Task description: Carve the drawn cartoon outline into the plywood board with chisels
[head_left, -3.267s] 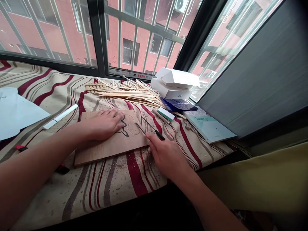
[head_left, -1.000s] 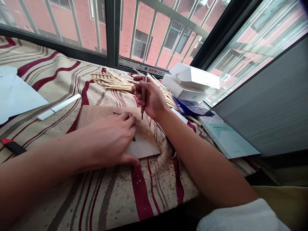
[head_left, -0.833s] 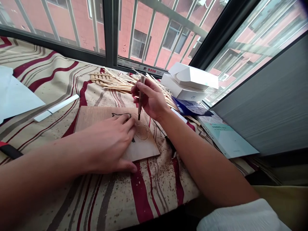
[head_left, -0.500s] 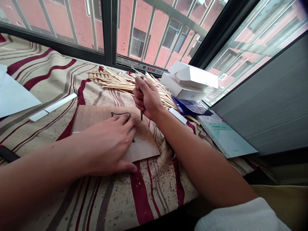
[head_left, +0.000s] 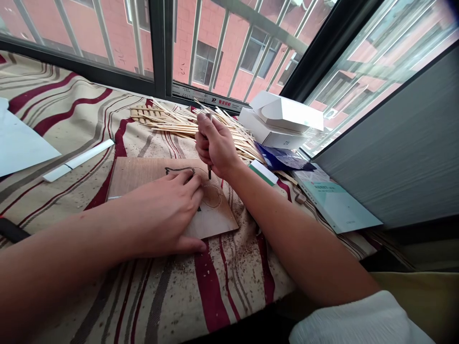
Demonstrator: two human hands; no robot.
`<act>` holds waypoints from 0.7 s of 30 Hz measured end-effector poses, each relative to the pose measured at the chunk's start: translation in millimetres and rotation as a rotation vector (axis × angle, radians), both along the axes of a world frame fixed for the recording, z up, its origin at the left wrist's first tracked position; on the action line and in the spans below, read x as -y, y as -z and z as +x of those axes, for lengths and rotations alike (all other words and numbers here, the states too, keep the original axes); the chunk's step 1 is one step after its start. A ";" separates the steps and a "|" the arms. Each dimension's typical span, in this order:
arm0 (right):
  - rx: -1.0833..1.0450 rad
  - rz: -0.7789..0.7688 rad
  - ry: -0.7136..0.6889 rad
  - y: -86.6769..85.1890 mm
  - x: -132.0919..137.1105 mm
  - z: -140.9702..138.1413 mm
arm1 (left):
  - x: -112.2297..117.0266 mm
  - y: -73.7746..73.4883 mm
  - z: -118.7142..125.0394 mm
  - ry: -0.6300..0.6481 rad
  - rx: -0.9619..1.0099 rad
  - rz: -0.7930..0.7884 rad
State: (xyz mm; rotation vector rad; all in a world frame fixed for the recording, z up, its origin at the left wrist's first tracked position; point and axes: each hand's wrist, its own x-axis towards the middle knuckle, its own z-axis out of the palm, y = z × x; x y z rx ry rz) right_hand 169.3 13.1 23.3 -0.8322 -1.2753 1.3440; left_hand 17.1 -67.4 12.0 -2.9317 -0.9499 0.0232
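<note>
A thin wooden board (head_left: 138, 172) lies on the striped cloth, with a dark carved outline (head_left: 179, 169) and a pale round groove near its right end. My left hand (head_left: 172, 205) rests flat on the board, fingers stretched out and thumb over its front edge. Above the board's far right part, my right hand (head_left: 218, 145) is wrapped round an upright carving tool (head_left: 210, 173). The narrow metal shaft points down at the wood beside my left fingertips. Most of the handle is hidden in my fist, and I cannot tell whether the tip touches.
Thin wooden sticks (head_left: 172, 122) are heaped by the window. A white box (head_left: 283, 119), a blue packet (head_left: 283, 156) and a pale green book (head_left: 337, 200) lie to the right. At left are a white strip (head_left: 79, 160) and white paper (head_left: 25, 138). Wood crumbs litter the cloth (head_left: 229, 267).
The right hand and its tool have shifted very slightly left and down in view. The left hand stays in place on the board.
</note>
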 end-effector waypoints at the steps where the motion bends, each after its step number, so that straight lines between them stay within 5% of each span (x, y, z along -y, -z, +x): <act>1: 0.015 0.000 0.006 0.2 0.5 -1.7 | 0.0 0.0 0.0 -0.002 0.004 -0.001; 7: 0.067 0.002 -0.030 3.2 -3.7 -11.5 | -0.4 -5.0 2.8 -0.031 -0.039 0.025; 13: 0.119 -0.106 -0.382 0.3 -11.9 -2.4 | 0.7 -4.1 4.3 -0.077 0.019 0.001; 21: 0.110 -0.181 -0.501 4.3 -22.6 -0.5 | -2.5 1.6 -1.4 -0.063 -0.009 -0.016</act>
